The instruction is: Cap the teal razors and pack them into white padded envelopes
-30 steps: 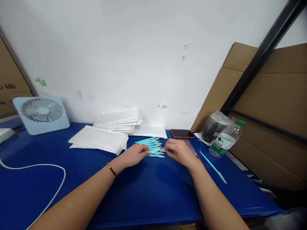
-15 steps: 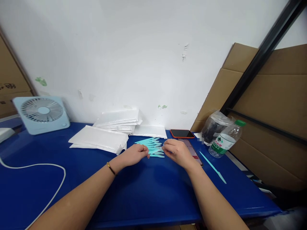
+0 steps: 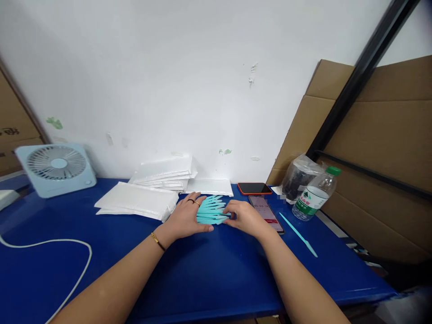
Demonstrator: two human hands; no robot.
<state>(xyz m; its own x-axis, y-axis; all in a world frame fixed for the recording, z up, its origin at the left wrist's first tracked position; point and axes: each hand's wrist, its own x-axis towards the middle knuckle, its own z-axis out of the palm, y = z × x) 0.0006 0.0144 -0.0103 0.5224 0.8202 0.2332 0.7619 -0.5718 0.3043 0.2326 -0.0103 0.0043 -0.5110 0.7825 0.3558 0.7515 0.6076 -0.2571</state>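
Observation:
Several slim turquoise eyebrow razors lie fanned side by side on the blue table, between my hands. My left hand rests at their left ends, fingers spread and thumb stretched out along the near side; it covers those ends. At the right ends, my right hand has thumb and fingers pinched on the tip of a near razor. Apart from the group, a single turquoise razor lies aslant to the right of my right hand.
White padded mailers are stacked behind my left hand. Two phones, one dark with a red edge and one with a lit screen, lie behind my right hand. A water bottle stands at right, a blue fan at left.
My left hand has gone from a pinch over the razors to spread fingers at their left ends. My right hand has come down slightly to the near razors' tips.

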